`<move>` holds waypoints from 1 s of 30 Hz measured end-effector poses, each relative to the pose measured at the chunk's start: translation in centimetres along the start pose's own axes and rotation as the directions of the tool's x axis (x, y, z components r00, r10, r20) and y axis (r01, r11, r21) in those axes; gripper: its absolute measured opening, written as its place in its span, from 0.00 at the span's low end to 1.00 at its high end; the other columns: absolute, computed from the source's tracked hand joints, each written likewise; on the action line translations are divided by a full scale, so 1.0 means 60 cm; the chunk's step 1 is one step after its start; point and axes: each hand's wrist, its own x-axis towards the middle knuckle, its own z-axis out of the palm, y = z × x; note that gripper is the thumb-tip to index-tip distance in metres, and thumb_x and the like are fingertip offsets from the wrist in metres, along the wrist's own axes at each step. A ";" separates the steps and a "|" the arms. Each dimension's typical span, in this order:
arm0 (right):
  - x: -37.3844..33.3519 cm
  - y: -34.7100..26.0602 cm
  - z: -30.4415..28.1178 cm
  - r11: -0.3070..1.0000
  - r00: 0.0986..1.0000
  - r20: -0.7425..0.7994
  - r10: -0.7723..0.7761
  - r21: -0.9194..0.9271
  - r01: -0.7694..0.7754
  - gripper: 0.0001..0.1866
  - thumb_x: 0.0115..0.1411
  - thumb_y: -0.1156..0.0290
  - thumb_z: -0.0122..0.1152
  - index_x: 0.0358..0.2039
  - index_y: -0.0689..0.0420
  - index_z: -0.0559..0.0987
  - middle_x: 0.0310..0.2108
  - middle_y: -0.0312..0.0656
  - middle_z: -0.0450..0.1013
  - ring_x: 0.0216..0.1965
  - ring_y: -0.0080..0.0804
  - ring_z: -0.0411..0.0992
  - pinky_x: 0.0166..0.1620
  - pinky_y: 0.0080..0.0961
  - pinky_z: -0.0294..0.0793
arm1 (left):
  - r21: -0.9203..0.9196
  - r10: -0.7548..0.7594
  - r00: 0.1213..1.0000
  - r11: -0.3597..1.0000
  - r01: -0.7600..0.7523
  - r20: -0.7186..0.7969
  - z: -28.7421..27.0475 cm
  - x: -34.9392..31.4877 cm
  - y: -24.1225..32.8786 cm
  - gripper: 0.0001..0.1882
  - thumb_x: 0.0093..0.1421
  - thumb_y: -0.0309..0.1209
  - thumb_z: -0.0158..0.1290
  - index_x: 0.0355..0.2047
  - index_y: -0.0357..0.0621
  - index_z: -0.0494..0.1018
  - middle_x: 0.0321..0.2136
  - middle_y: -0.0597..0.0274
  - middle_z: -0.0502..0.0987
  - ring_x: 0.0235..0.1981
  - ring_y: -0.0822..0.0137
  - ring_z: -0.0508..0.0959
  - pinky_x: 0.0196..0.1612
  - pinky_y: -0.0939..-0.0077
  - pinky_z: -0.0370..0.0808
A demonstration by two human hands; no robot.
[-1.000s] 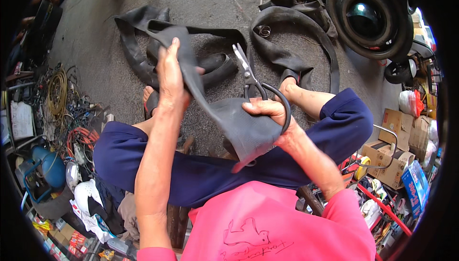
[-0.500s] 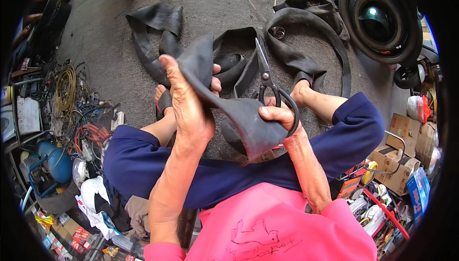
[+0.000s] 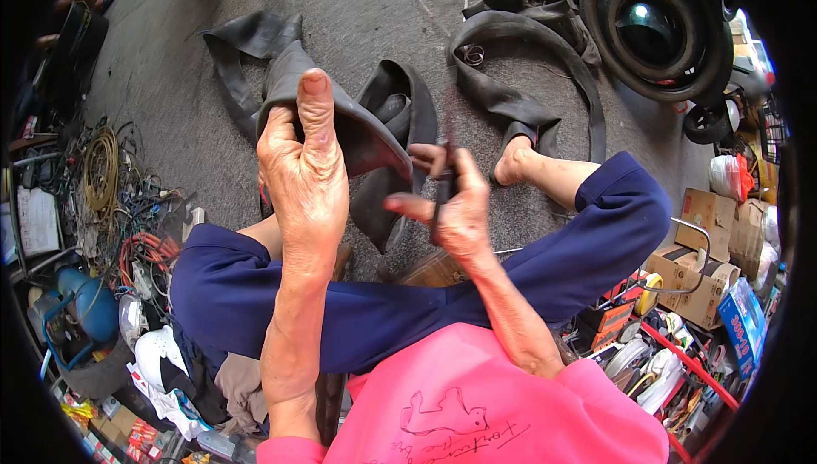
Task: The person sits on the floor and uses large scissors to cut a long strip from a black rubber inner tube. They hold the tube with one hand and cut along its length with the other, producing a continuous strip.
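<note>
A cut black rubber inner tube (image 3: pixel 362 136) hangs over the ground in front of me, its wide flap curling toward my right side. My left hand (image 3: pixel 305 179) is closed on the flap, thumb pointing up, with some fingers hidden by the rubber. Black-handled scissors (image 3: pixel 444 183) are in my right hand (image 3: pixel 464 213), just right of the flap. They appear nearly edge-on and smeared by motion, so I cannot tell whether the blades are apart. More of the rubber lies in folds (image 3: pixel 413 98) beyond my hands, between my feet.
Another length of black inner tube (image 3: pixel 587 81) loops on the concrete floor (image 3: pixel 357 5) at right. Stacked tyres (image 3: pixel 715 56) stand at far right, cardboard boxes (image 3: pixel 694 290) below them. Tangled cables (image 3: pixel 102 166) and a blue tank (image 3: pixel 89 294) crowd the left.
My right hand has let go of the rubber's near end and moved left with the scissors, which have turned edge-on. My left hand has turned, bringing the flap farther left.
</note>
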 end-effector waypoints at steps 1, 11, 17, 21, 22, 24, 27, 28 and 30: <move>-0.004 0.017 0.017 0.998 0.999 -0.017 -0.027 -0.054 0.026 0.33 0.39 0.62 0.84 0.42 0.61 0.75 0.39 0.41 0.78 0.43 0.28 0.76 0.47 0.29 0.75 | -0.044 0.049 0.999 0.998 -0.048 0.016 0.001 0.001 0.002 0.32 0.62 0.63 0.50 0.29 0.40 0.73 0.23 0.72 0.65 0.27 0.77 0.60 0.32 0.83 0.61; 0.008 -0.015 -0.060 0.904 0.733 0.585 0.348 -0.002 -0.428 0.14 0.48 0.69 0.75 0.27 0.55 0.74 0.22 0.25 0.66 0.26 0.12 0.62 0.29 0.14 0.58 | 0.259 0.055 0.996 0.963 -0.070 0.064 -0.067 0.057 0.011 0.35 0.57 0.57 0.60 0.17 0.33 0.68 0.14 0.66 0.61 0.21 0.73 0.58 0.26 0.71 0.63; -0.011 -0.074 -0.093 0.882 0.627 0.693 0.355 -0.025 -0.471 0.18 0.45 0.64 0.78 0.31 0.59 0.78 0.24 0.25 0.67 0.28 0.14 0.62 0.32 0.17 0.60 | 0.253 -0.028 0.995 0.968 0.002 0.098 -0.054 0.084 -0.082 0.34 0.51 0.59 0.64 0.26 0.32 0.80 0.16 0.58 0.75 0.23 0.70 0.73 0.32 0.70 0.72; -0.014 -0.080 -0.094 0.848 0.608 0.717 0.340 0.046 -0.528 0.21 0.45 0.63 0.78 0.35 0.62 0.80 0.24 0.27 0.69 0.28 0.14 0.64 0.33 0.17 0.63 | 0.554 -0.052 0.992 0.832 -0.021 0.116 -0.058 0.072 -0.070 0.30 0.48 0.54 0.67 0.36 0.37 0.83 0.29 0.47 0.84 0.34 0.59 0.84 0.42 0.70 0.77; -0.017 -0.070 -0.092 0.853 0.614 0.723 0.315 0.067 -0.517 0.22 0.45 0.63 0.78 0.36 0.63 0.80 0.24 0.28 0.69 0.28 0.15 0.64 0.33 0.17 0.64 | 0.525 -0.045 0.992 0.851 -0.023 0.118 -0.060 0.074 -0.075 0.30 0.48 0.53 0.67 0.37 0.36 0.83 0.29 0.48 0.84 0.33 0.60 0.84 0.42 0.71 0.77; -0.027 -0.049 -0.090 0.837 0.627 0.716 0.307 0.112 -0.536 0.23 0.46 0.62 0.78 0.37 0.63 0.79 0.25 0.29 0.70 0.28 0.15 0.66 0.33 0.17 0.65 | 0.462 -0.037 0.993 0.887 -0.020 0.114 -0.063 0.078 -0.088 0.29 0.47 0.52 0.69 0.37 0.36 0.83 0.29 0.48 0.83 0.33 0.61 0.84 0.42 0.71 0.76; -0.039 -0.050 -0.084 0.744 0.615 0.711 0.340 0.197 -0.639 0.21 0.48 0.65 0.76 0.38 0.64 0.79 0.25 0.30 0.72 0.26 0.16 0.67 0.31 0.17 0.65 | 0.380 -0.006 0.991 0.924 -0.045 0.132 -0.085 0.092 -0.093 0.20 0.49 0.36 0.66 0.39 0.36 0.82 0.32 0.50 0.84 0.33 0.64 0.83 0.43 0.74 0.76; -0.043 -0.044 -0.083 0.715 0.605 0.715 0.350 0.213 -0.666 0.20 0.49 0.65 0.75 0.38 0.64 0.79 0.25 0.30 0.72 0.26 0.16 0.67 0.31 0.17 0.66 | 0.359 0.029 0.990 0.930 -0.076 0.135 -0.094 0.099 -0.100 0.18 0.49 0.33 0.65 0.40 0.36 0.82 0.32 0.50 0.84 0.33 0.65 0.83 0.43 0.75 0.76; -0.049 -0.029 -0.081 0.653 0.583 0.723 0.370 0.244 -0.717 0.19 0.50 0.66 0.74 0.37 0.64 0.79 0.26 0.31 0.73 0.26 0.17 0.68 0.32 0.17 0.67 | 0.357 0.049 0.995 0.931 -0.077 0.086 -0.105 0.101 -0.100 0.16 0.49 0.24 0.59 0.40 0.34 0.81 0.31 0.53 0.84 0.31 0.67 0.81 0.41 0.77 0.76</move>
